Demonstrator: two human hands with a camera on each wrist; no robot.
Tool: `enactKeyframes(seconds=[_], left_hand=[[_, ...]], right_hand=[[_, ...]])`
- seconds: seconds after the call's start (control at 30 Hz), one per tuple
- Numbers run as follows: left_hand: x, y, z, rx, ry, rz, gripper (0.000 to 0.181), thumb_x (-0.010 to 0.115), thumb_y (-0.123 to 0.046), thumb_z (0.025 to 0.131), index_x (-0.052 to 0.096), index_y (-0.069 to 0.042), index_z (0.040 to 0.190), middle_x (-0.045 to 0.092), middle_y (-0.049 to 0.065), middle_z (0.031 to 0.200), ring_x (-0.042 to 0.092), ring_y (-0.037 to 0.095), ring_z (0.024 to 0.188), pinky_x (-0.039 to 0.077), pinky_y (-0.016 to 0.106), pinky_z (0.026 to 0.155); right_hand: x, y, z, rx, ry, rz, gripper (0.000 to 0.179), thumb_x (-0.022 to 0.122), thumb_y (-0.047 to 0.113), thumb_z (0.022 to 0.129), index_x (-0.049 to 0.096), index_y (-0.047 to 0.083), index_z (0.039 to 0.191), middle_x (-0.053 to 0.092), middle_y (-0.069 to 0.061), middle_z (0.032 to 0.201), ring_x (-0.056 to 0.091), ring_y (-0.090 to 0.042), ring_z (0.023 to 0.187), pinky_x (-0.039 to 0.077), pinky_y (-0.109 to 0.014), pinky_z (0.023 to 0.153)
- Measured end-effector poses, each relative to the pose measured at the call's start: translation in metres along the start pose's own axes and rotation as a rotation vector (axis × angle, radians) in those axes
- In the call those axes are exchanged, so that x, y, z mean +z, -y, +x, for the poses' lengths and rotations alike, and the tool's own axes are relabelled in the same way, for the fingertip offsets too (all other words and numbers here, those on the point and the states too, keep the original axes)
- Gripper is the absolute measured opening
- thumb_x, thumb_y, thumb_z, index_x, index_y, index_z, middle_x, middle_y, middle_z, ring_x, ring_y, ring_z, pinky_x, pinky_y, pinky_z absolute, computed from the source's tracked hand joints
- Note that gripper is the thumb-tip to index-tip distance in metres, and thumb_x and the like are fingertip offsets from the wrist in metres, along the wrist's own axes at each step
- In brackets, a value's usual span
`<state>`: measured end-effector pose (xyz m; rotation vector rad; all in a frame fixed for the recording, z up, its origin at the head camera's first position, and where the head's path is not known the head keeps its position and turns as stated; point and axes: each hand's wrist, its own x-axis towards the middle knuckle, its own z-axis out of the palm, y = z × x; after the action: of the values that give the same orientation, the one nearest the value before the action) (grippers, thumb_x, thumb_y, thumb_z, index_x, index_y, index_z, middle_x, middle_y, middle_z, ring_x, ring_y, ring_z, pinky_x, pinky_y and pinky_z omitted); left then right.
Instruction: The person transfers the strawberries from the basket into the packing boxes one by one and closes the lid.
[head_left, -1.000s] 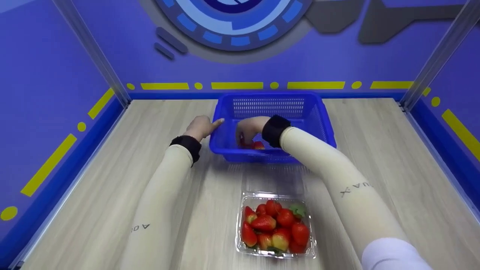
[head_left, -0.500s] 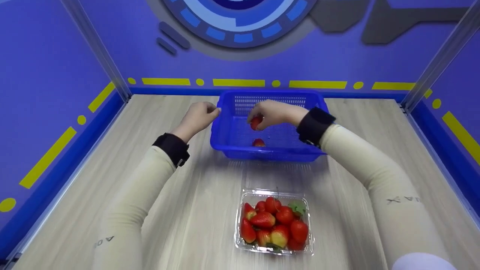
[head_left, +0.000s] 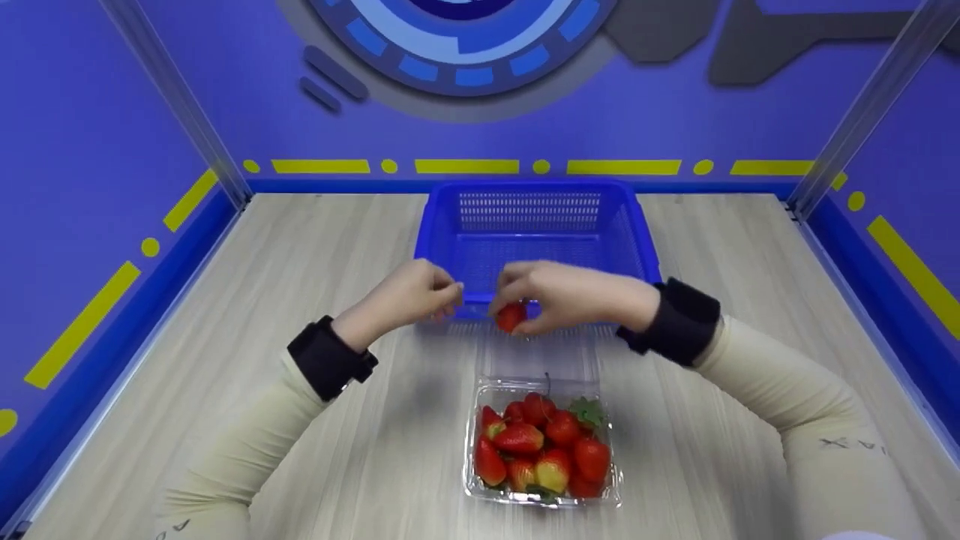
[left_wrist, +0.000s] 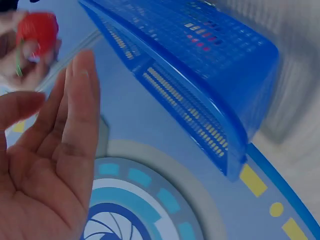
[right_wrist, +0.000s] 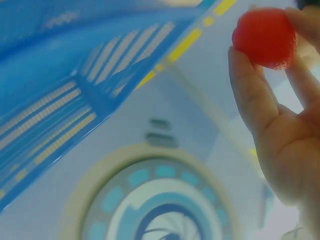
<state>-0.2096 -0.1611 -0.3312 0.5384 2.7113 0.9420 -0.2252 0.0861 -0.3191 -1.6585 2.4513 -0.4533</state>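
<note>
My right hand (head_left: 574, 295) pinches a red strawberry (head_left: 511, 317) between thumb and fingers, over the front rim of a blue plastic basket (head_left: 637, 225). The right wrist view shows the strawberry (right_wrist: 265, 37) at the fingertips. My left hand (head_left: 409, 298) hovers by the basket's front left corner, holding nothing. In the left wrist view its fingers (left_wrist: 82, 100) are nearly straight, with the thumb apart. Red shows through the mesh of the basket (left_wrist: 265, 75) there; the front wall hides that spot from the head view. Nearer me stands a clear plastic box (head_left: 469, 450) of strawberries (head_left: 519, 437).
The box's transparent lid (head_left: 540, 360) lies folded back towards the basket. A green leaf (head_left: 587, 412) and a thin stem (head_left: 547, 384) show among the fruit. Blue panels (head_left: 480, 135) enclose the wooden tabletop (head_left: 315, 247) at the back and sides.
My right hand has lifted the strawberry out of the basket and brought it nearer me. My left hand has left the basket's left rim and moved towards me and slightly right.
</note>
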Motion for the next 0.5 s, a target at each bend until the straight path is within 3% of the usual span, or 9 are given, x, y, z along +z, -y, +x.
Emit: enactKeyframes(seconds=[0.23, 0.37, 0.5], left_hand=[[0.025, 0.016, -0.010, -0.108, 0.288, -0.075, 0.031, 0.053, -0.015, 0.101, 0.073, 0.007, 0.094, 0.076, 0.022, 0.082, 0.065, 0.011, 0.056, 0.056, 0.023, 0.052], [0.047, 0.029, -0.015, -0.153, 0.378, -0.097, 0.038, 0.056, -0.024, 0.103, 0.073, 0.009, 0.099, 0.076, 0.023, 0.084, 0.065, 0.011, 0.057, 0.062, 0.032, 0.060], [0.066, 0.037, -0.018, -0.186, 0.421, -0.061, 0.046, 0.058, -0.034, 0.103, 0.076, 0.007, 0.098, 0.077, 0.020, 0.083, 0.062, 0.010, 0.057, 0.064, 0.038, 0.066]], right_hand=[[0.033, 0.030, -0.011, -0.074, 0.098, -0.033, 0.030, 0.078, 0.013, 0.088, 0.076, 0.010, 0.118, 0.068, -0.009, 0.108, 0.064, -0.019, 0.097, 0.059, -0.026, 0.086], [0.050, 0.038, -0.013, -0.081, 0.153, -0.077, 0.031, 0.079, 0.016, 0.089, 0.075, 0.012, 0.119, 0.068, -0.008, 0.110, 0.063, -0.017, 0.097, 0.058, -0.022, 0.086], [0.064, 0.039, -0.015, -0.120, 0.159, -0.122, 0.029, 0.078, 0.013, 0.089, 0.075, 0.012, 0.118, 0.067, -0.008, 0.110, 0.066, -0.015, 0.093, 0.058, -0.017, 0.083]])
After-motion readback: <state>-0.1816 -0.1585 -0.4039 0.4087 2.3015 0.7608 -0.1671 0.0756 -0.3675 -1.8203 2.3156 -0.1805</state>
